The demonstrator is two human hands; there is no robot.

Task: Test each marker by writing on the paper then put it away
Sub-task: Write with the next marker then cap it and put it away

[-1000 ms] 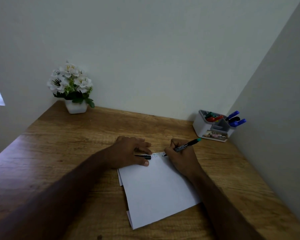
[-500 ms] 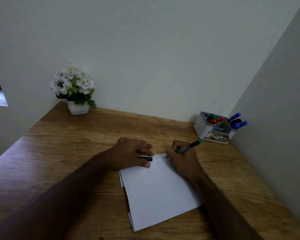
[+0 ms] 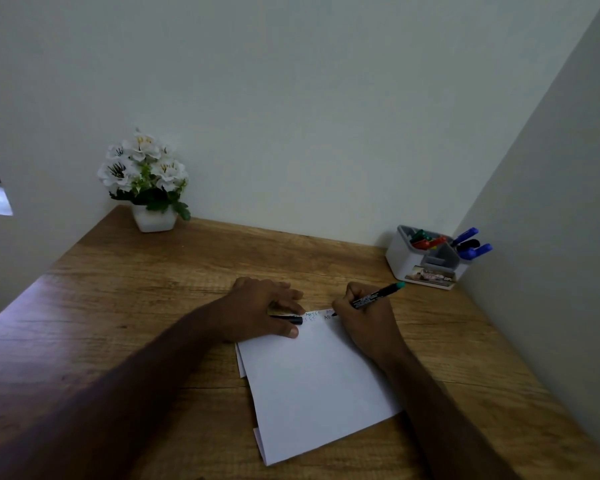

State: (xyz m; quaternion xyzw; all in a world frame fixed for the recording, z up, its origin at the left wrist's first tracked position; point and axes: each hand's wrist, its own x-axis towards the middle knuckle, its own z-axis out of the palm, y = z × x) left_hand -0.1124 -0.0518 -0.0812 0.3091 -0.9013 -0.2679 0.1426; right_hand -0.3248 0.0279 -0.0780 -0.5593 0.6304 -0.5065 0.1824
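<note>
So the wooden desk (image 3: 153,306) fills most of the view, tucked into a corner, with a pot of white flowers (image 3: 146,178) at the back left and a white marker organizer (image 3: 426,261) at the back right against the side wall. Red, green and blue markers poke out of that one, so it's presumably where things get put away.

The paper (image 3: 312,386) lies a bit skewed in the middle of the desk, with another sheet peeking out underneath. Left hand (image 3: 257,310) presses down on its top left corner, and there's a black cap (image 3: 289,319) pinched between thumb and fingers.

Right hand (image 3: 364,317) grips the teal-ended marker (image 3: 378,295) in a writing hold, tip down on the top edge of the paper.

Compared with a second ago, barely anything moves, but there are a few more scribbles near the tip, beside the marks already at the top. Looks to me like the test on this marker is mid-stroke and it does write. Next up would be capping it and dropping it in the organizer.
</note>
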